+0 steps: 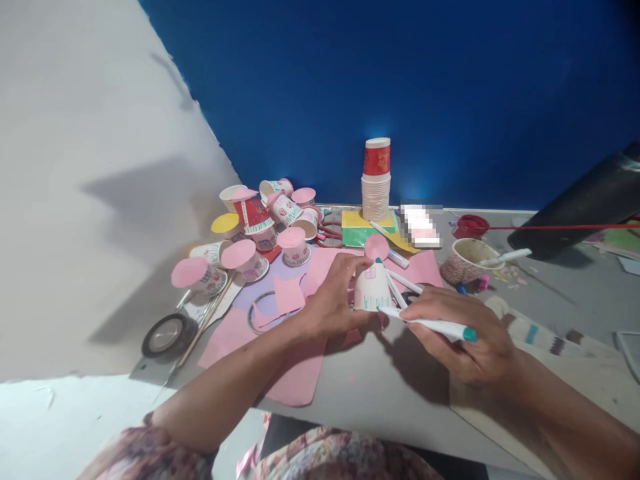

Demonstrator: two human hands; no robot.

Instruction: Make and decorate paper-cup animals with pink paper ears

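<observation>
My left hand (334,300) grips a small white paper cup (369,293), held upside down with its wide rim lowest. Green strokes run along the cup near that rim, and a pink window shape is drawn higher up. Between the fingers of my right hand (455,330) is a white marker (440,325) with a green end, its tip at the cup's lower right side. More white pens show between the cup and the right hand; how they are held I cannot tell. Behind the cup lies a pink paper disc (377,247).
Several decorated cups with pink discs (240,257) crowd the left back. A cup stack (376,180) rises from a yellow-green box (353,230). Pink paper (295,377) and a roll of black tape (167,335) lie left. A patterned cup (465,261) and a dark cylinder (575,203) are right.
</observation>
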